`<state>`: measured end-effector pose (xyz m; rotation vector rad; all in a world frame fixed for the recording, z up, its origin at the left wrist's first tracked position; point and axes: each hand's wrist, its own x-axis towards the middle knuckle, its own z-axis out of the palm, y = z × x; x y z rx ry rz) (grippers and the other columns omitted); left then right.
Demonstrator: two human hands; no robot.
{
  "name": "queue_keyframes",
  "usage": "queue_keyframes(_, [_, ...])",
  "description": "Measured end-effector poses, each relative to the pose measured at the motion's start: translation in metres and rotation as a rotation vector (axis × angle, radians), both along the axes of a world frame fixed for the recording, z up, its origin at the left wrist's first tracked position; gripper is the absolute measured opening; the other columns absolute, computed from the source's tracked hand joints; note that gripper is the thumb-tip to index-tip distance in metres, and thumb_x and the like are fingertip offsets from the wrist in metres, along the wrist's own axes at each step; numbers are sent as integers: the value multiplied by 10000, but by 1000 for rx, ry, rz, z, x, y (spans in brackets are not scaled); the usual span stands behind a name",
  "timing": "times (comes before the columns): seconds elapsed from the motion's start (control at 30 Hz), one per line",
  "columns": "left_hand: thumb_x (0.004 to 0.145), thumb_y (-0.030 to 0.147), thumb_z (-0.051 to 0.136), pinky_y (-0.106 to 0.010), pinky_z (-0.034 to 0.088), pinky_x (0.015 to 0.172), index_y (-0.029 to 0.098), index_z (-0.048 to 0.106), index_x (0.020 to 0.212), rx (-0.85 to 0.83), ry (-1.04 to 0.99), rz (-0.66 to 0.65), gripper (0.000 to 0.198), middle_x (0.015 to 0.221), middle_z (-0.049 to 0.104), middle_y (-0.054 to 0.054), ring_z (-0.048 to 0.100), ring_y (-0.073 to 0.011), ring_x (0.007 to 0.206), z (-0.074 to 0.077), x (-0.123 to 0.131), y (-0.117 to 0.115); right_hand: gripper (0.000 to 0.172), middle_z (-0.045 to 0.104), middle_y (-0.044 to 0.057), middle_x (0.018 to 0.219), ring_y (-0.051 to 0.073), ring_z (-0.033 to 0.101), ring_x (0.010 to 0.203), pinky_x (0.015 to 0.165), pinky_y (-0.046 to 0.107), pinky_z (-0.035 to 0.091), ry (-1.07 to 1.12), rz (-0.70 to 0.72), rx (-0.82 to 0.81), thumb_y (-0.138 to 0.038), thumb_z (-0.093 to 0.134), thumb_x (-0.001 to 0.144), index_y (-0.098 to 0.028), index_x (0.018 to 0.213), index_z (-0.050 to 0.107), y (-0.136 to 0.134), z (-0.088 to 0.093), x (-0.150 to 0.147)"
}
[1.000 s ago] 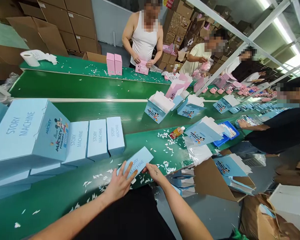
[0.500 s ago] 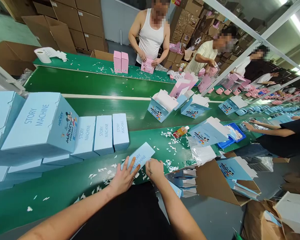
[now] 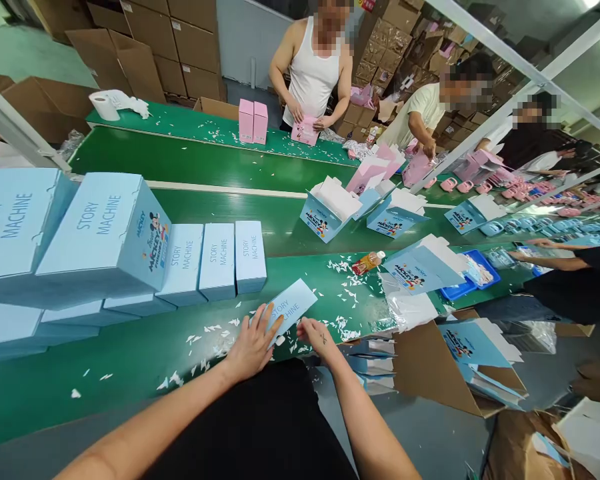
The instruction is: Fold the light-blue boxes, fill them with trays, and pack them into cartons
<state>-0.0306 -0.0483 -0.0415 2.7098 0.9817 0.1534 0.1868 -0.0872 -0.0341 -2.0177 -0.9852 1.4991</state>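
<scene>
Box, light blue and printed STORY MACHINE on the panel facing up, sits at a slant on the green tabletop in the head view, close to the edge nearest you. Your left hand rests on its left part, fingers spread wide and covering some of the lettering. Your right hand is at its near right side, fingers curled in; you cannot tell from here whether they touch the box or hold anything.

White paper scraps lie scattered to the right of the box, with more to its left. Left of it and a little farther from you, three closed blue boxes stand side by side, and beyond them on the same side are larger blue boxes with the same lettering. To the right of the box and farther off, a drink bottle lies on its side; past that are an open blue carton and a blue tray. Across from the box, well apart, a co-worker has both hands at a pink box, and two more pink cartons stand upright nearby.
</scene>
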Motion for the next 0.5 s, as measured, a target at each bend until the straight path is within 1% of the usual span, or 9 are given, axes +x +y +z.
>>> queue_keyframes(0.1, [894, 394, 534, -563, 296, 1086, 144, 279, 1540, -12, -44, 73, 738, 1618, 136, -254, 208, -423, 1476, -5, 0, -3, 698, 671, 48, 807, 169, 645, 708, 671, 296, 492, 245, 16, -54, -851, 486, 749, -180, 884, 623, -28, -13, -17])
queue_keyframes(0.17, [877, 398, 561, -554, 280, 1101, 134, 302, 1530, -21, -52, 90, 750, 1620, 128, -253, 212, -427, 1471, -8, 0, -3, 709, 651, 28, 781, 157, 624, 686, 668, 288, 479, 332, 29, -40, -874, 535, 692, -188, 852, 611, -36, -25, -29])
queue_keyframes(0.27, [848, 416, 594, -538, 290, 1094, 156, 310, 1528, -43, -34, 86, 782, 1625, 139, -234, 280, -421, 1437, -8, -1, -2, 768, 628, 36, 718, 167, 595, 655, 654, 303, 469, 260, 37, 34, -930, 448, 675, -184, 768, 605, -30, -43, -45])
queue_keyframes(0.33, [841, 426, 596, -528, 312, 1072, 188, 309, 1531, -55, -17, 84, 784, 1632, 145, -209, 319, -406, 1412, -5, -1, -1, 789, 600, 40, 650, 169, 568, 617, 646, 311, 456, 192, 31, 64, -949, 404, 673, -182, 687, 591, -23, -51, -52])
queue_keyframes(0.4, [849, 446, 580, -518, 336, 1036, 221, 309, 1533, -61, 1, 91, 769, 1638, 148, -182, 329, -391, 1403, -3, -1, 0, 782, 571, 38, 593, 165, 539, 574, 629, 311, 436, 145, 20, 72, -947, 401, 678, -186, 624, 575, -17, -54, -56])
queue_keyframes(0.5, [865, 488, 547, -511, 353, 989, 243, 305, 1535, -55, 20, 108, 753, 1643, 148, -163, 328, -382, 1401, -1, -1, -1, 782, 556, 39, 553, 161, 519, 536, 609, 305, 421, 123, 32, 80, -930, 358, 722, -190, 585, 572, -19, -52, -59])
